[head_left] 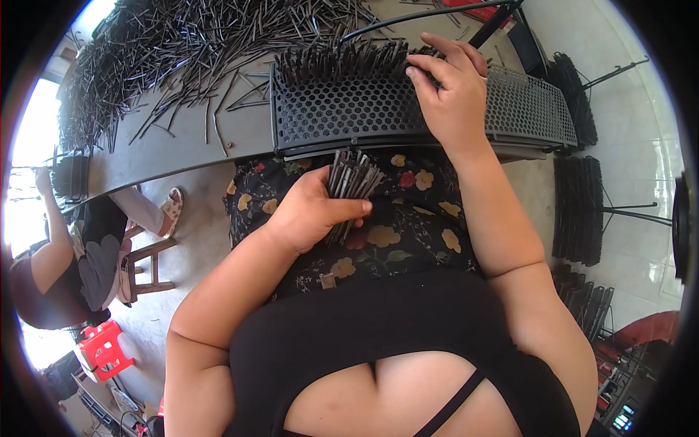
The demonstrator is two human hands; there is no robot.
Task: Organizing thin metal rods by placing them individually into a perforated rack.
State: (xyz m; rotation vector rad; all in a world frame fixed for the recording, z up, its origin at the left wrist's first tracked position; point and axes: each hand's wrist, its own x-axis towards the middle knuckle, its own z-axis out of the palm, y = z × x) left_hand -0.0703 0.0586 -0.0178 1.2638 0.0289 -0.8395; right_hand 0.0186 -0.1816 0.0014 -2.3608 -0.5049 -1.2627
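A bundle of thin dark rods (351, 177) stands upright in my left hand (307, 211), its fingers and thumb wrapped round it above my lap. Over the black perforated rack (342, 109) on the table, my right hand (453, 91) has thumb and forefinger drawn together at the end of a row of upright rods (342, 62). What is between those fingertips, if anything, is too small to make out. The rods fill the far holes of the rack's left part, while its near holes show bare.
A large heap of loose rods (196, 36) covers the table's far left. A black bar (422, 16) arches over the rack. Racks full of dark rods (579, 211) stand at the right. At left, another person (54, 255) sits near a red stool (105, 349).
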